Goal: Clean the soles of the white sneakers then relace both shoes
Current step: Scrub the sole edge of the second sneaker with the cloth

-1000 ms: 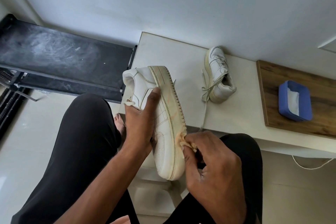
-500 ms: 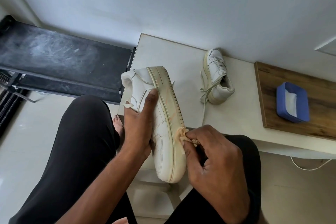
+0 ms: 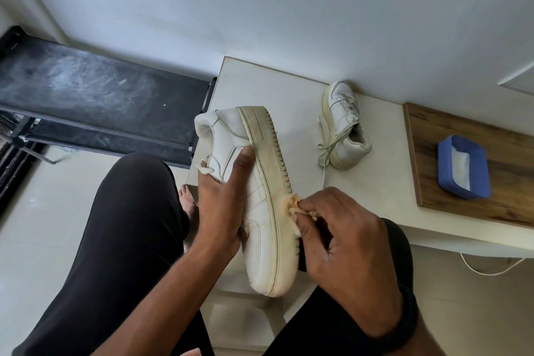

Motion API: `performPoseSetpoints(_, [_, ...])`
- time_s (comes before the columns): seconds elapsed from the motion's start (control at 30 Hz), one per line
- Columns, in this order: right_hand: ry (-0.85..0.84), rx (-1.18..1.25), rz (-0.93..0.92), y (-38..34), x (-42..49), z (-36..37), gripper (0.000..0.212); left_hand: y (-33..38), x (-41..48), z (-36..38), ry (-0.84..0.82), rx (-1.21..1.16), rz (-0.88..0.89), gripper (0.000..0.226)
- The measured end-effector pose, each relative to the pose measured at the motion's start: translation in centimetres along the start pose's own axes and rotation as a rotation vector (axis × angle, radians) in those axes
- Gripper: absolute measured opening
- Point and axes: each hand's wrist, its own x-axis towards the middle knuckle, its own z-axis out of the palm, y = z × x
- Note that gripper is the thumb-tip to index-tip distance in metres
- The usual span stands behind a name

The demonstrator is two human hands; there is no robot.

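My left hand [image 3: 222, 199] grips a white sneaker [image 3: 260, 220] on its side over my lap, toe toward me, its yellowed sole edge facing right. My right hand [image 3: 344, 243] pinches a small peach-coloured cloth [image 3: 290, 204] and presses it against the middle of that sole edge. Faint orange streaks mark the sole above the cloth. The second white sneaker [image 3: 345, 127] rests on the pale table [image 3: 384, 196], with loose laces trailing toward the table's front.
A wooden board [image 3: 497, 193] on the table's right carries a blue tray [image 3: 463, 166] holding something white. A black treadmill [image 3: 95, 98] stands to the left. A white cord [image 3: 488, 267] hangs below the table edge. My legs in dark trousers fill the foreground.
My right hand and the cloth have slid up the sole edge, from near the toe toward the middle. The left hand keeps the same hold on the shoe.
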Motion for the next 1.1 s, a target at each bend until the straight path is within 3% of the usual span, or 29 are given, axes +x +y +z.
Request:
performPoseSetpoints(0.3, [-0.179, -0.012, -0.106, -1.7, -1.6, 0.6, 0.014, 0.3, -0.5, 0.0, 0.000, -0.003, -0.025, 0.047])
performPoseSetpoints(0.6, [-0.016, -0.015, -0.040, -0.2, 1.3, -0.1, 0.016, 0.8, -0.9, 0.3, -0.038, -0.002, 0.011, 0.047])
performPoseSetpoints(0.87, [-0.174, -0.015, -0.101, -1.9, -0.5, 0.5, 0.014, 0.6, -0.9, 0.1, -0.018, 0.012, 0.009, 0.042])
performPoseSetpoints(1.1, [-0.018, -0.029, -0.032, 1.0, 2.3, -0.9, 0.012, 1.1, -1.4, 0.5, -0.076, -0.009, -0.005, 0.046])
